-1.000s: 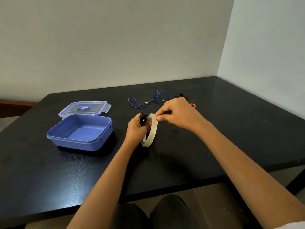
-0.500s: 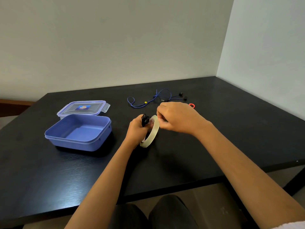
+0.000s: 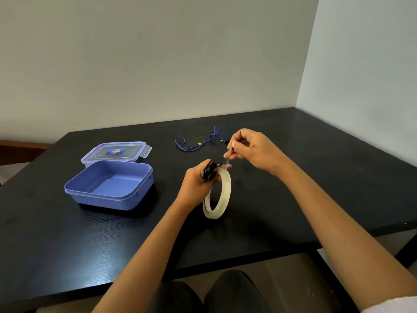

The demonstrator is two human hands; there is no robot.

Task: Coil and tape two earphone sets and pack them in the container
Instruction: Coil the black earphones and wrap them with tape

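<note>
Two-finger pinch, right hand, tape strip.

Both arms extend forward; left hand grips coil and tape, right hand, higher and just beyond, pinches the tape's end between thumb and forefinger

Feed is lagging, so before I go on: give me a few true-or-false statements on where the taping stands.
1. The right hand pinches a tape strip running up from the tape roll. True.
2. The container already holds earphones. False: none lie in it.
3. The left hand grips the black earphones. True.
4. The blue earphones are coiled and taped. False: they lie loose on the table.
</note>
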